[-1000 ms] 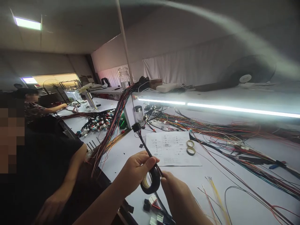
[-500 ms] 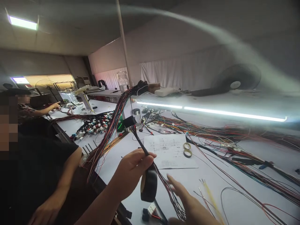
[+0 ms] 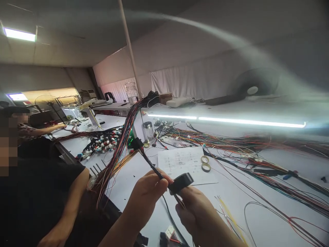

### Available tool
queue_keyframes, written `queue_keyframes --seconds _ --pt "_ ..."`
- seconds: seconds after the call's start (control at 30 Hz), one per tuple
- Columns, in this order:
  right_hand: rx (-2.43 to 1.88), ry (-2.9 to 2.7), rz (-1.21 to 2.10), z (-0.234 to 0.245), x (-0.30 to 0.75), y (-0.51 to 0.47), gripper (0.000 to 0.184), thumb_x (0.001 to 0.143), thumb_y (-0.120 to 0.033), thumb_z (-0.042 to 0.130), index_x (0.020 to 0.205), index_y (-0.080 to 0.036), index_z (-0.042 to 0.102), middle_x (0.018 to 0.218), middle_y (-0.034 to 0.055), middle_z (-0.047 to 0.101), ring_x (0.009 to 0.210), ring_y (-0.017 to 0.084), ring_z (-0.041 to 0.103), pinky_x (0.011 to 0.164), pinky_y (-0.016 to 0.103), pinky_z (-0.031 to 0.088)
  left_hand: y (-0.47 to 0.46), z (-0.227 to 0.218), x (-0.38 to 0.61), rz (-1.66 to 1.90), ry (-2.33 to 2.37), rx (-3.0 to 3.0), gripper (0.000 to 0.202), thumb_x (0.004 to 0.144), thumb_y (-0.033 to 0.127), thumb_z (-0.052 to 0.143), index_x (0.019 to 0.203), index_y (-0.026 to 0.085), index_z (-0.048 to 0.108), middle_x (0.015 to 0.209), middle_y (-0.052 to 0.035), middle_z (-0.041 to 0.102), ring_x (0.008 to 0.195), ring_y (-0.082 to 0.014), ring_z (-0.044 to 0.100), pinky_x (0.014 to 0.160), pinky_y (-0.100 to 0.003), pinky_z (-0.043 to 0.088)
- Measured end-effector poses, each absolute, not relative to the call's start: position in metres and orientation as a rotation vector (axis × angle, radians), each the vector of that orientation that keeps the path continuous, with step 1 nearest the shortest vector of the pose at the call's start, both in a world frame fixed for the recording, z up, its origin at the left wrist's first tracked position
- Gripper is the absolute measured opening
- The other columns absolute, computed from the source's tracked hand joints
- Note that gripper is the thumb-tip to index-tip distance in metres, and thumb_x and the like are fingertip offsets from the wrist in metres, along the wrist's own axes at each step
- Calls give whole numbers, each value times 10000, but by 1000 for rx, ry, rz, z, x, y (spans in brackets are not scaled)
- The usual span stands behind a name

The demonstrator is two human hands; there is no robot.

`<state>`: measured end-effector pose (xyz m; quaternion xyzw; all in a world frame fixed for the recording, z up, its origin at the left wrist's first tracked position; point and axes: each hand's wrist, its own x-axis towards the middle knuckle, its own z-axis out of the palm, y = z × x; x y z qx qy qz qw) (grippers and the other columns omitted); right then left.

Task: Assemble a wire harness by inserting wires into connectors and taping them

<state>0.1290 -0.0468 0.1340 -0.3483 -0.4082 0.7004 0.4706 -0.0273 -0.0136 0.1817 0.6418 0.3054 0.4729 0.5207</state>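
Note:
My left hand [image 3: 150,188] is closed in a pinch around a wire bundle [image 3: 151,163] partly wrapped in black tape. A black connector [image 3: 136,144] sits at the bundle's far end, pointing up and left. Just right of those fingertips, my right hand [image 3: 196,210] is closed on a roll of black tape [image 3: 181,183], which lies against the bundle. Some of its fingers are hidden behind the roll. Bare wires [image 3: 179,200] run out below the roll between my hands. A white connector [image 3: 169,231] with red wires lies on the table below.
A printed sheet [image 3: 180,161] lies ahead, with two tape rings [image 3: 205,167] on its right edge. Long wire bundles [image 3: 239,140] cover the table's back and right. A thick hanging wire bundle [image 3: 125,132] stands left. A co-worker [image 3: 38,192] sits close at left.
My right hand has come in from the lower right and taken hold of the tape roll. The roll has swung up from hanging below my left hand to beside its fingertips.

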Motion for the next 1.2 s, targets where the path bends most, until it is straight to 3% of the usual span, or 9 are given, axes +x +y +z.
queue_keyframes --seconds 0.1,0.23,0.37,0.47,0.63,0.73,0.9,1.03,1.2 --pt "-880 -981 1871 140 125 -44 301 765 -442 584 917 -182 584 548 -65 400 332 26 239 310 167 208 -5 185 -26 1094 640 1621 241 857 376 552 782 184 678 988 -78 560 918 -209 538 783 -316 441" --pt "-898 -980 1764 151 125 -48 421 805 -399 535 1201 -268 478 804 -5 534 342 18 331 310 163 226 3 199 -22 1112 667 1708 283 878 402 508 773 175 641 914 -74 562 859 -192 545 766 -304 441" --pt "-1054 -1358 870 149 127 -52 398 798 -228 536 1182 -335 540 1127 65 503 558 67 494 511 234 429 3 202 -13 1190 779 1538 260 827 414 584 780 163 636 891 -56 572 722 -142 535 672 -263 442" --pt "-1156 -1608 289 140 125 -50 344 788 -161 538 1050 -350 656 1132 59 517 651 110 524 593 272 439 3 193 -6 1180 837 1348 260 796 428 620 809 168 631 790 -42 611 680 -147 544 654 -277 448" --pt "-1062 -1061 913 130 126 -45 277 771 -325 605 1044 -278 608 831 36 569 559 111 492 505 248 418 3 171 -2 1249 763 1169 237 830 400 595 836 166 636 749 -42 641 722 -156 558 698 -288 448" --pt "-1057 -791 1298 129 130 -39 325 821 -406 523 1083 -213 535 540 -61 372 401 71 333 359 186 267 6 165 -1 1333 659 1213 219 860 376 562 851 175 647 769 -42 622 784 -157 555 774 -298 441" --pt "-958 -706 1883 130 138 -35 435 698 -248 668 1100 -244 500 610 -83 391 368 6 285 335 117 194 18 171 1 1245 549 1524 283 855 425 549 795 171 657 936 -54 536 837 -171 578 802 -324 459" --pt "-913 -762 1513 131 140 -50 492 774 -295 593 1231 -316 413 925 1 533 445 16 401 415 156 344 21 173 3 1259 735 1626 284 860 433 533 808 170 627 968 -39 530 549 -59 503 554 -234 440" --pt "-1060 -1269 762 130 136 -57 189 722 -276 626 910 -265 649 1031 60 526 607 100 474 546 249 417 15 166 10 1268 813 1406 254 853 422 557 838 172 602 875 -24 610 476 -40 459 469 -198 368"
